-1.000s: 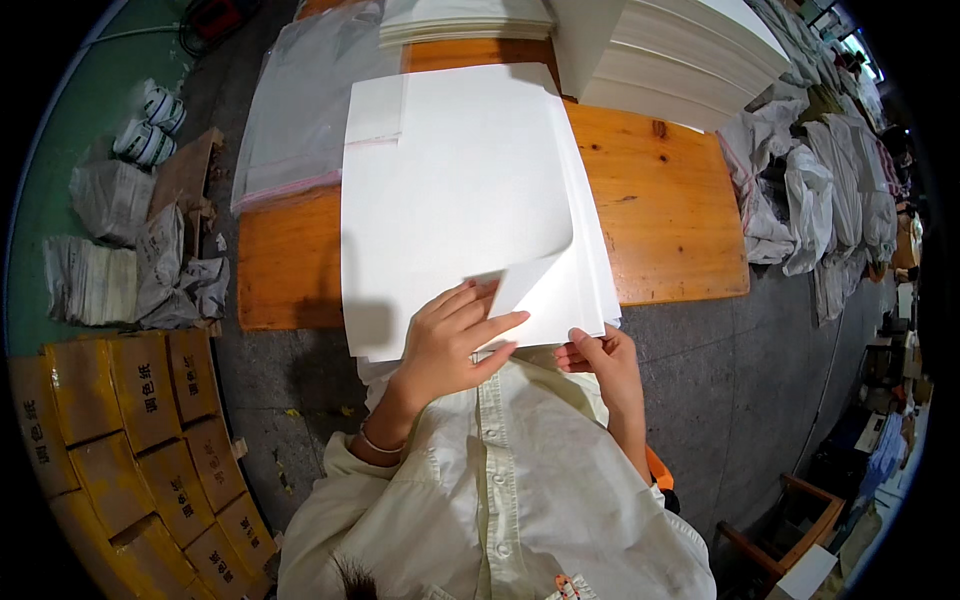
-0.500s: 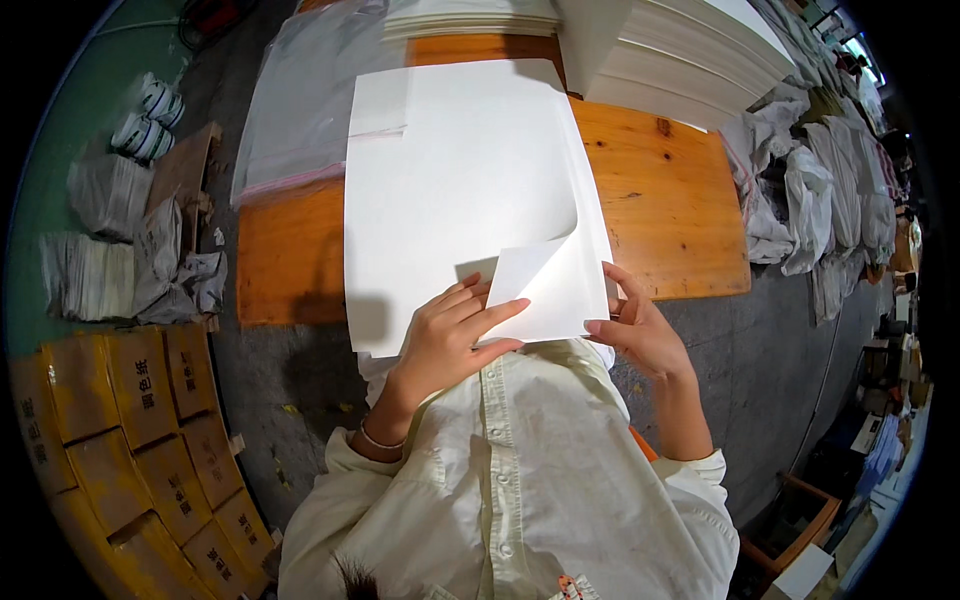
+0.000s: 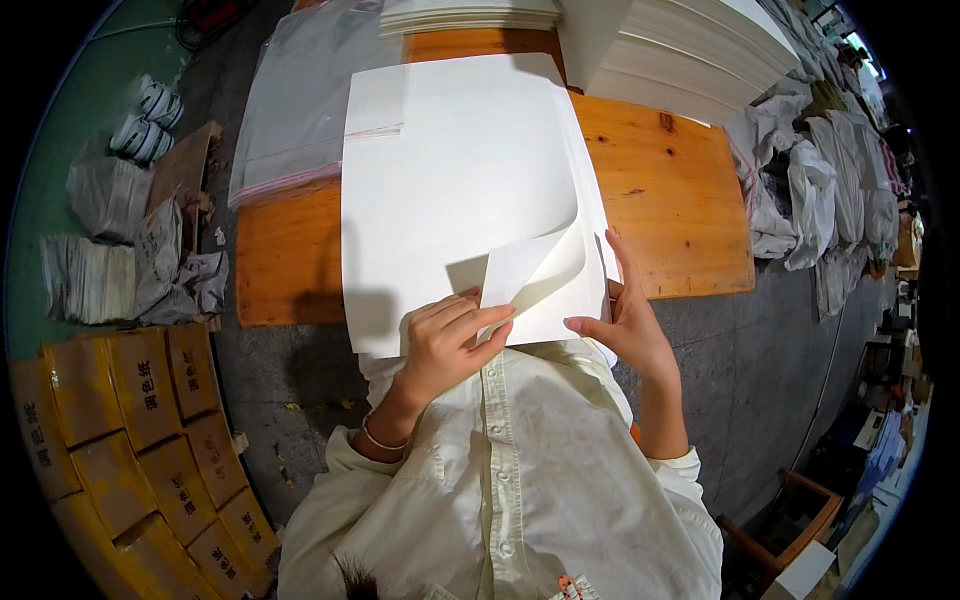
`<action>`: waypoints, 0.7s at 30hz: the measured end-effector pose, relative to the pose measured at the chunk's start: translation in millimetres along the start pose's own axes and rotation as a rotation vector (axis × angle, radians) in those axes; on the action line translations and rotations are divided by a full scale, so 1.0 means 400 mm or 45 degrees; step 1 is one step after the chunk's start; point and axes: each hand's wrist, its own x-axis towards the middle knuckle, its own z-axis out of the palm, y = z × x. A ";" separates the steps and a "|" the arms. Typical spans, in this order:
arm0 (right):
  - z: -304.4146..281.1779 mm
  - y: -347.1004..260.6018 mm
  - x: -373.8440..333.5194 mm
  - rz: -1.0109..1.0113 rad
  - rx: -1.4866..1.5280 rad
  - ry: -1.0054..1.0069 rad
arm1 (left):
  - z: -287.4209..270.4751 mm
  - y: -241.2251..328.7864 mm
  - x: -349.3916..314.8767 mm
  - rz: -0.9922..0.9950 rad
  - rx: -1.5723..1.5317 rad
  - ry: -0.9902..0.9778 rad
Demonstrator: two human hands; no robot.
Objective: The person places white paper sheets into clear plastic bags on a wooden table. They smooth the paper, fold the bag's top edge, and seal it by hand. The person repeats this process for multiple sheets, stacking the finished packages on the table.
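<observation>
A stack of large white paper sheets [image 3: 440, 190] lies before me, its near edge against my shirt. The near right corner of the upper paper is lifted and curled back toward the left as a flap [image 3: 515, 265]. My left hand [image 3: 447, 335] pinches this turned-over corner between thumb and fingers; how many sheets it holds is hard to see. At the right edge of the stack is my right hand [image 3: 636, 318], its thumb over the near right corner and its index finger stretched along the side. Its other fingers are partly hidden.
Beneath the paper is a wooden table [image 3: 665, 205]. Clear plastic bags [image 3: 300, 110] lie at its far left, with tall white paper stacks [image 3: 690, 60] at the far right. Cartons [image 3: 140, 390] stand at the left, and plastic-wrapped bundles [image 3: 810, 200] at the right.
My left hand has drawn the corner slightly left and closed its thumb and fingers together on it. My right hand has shifted left, its thumb further over the paper and its index finger straighter.
</observation>
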 end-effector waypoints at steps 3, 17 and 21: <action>0.004 -0.010 0.003 0.048 -0.054 0.029 | 0.005 -0.007 -0.004 0.007 -0.033 0.055; 0.007 0.023 0.018 -0.030 -0.097 0.138 | -0.009 -0.021 -0.023 0.015 0.069 0.046; 0.017 0.018 0.017 -0.061 -0.022 0.161 | -0.013 0.008 0.003 0.137 0.117 -0.193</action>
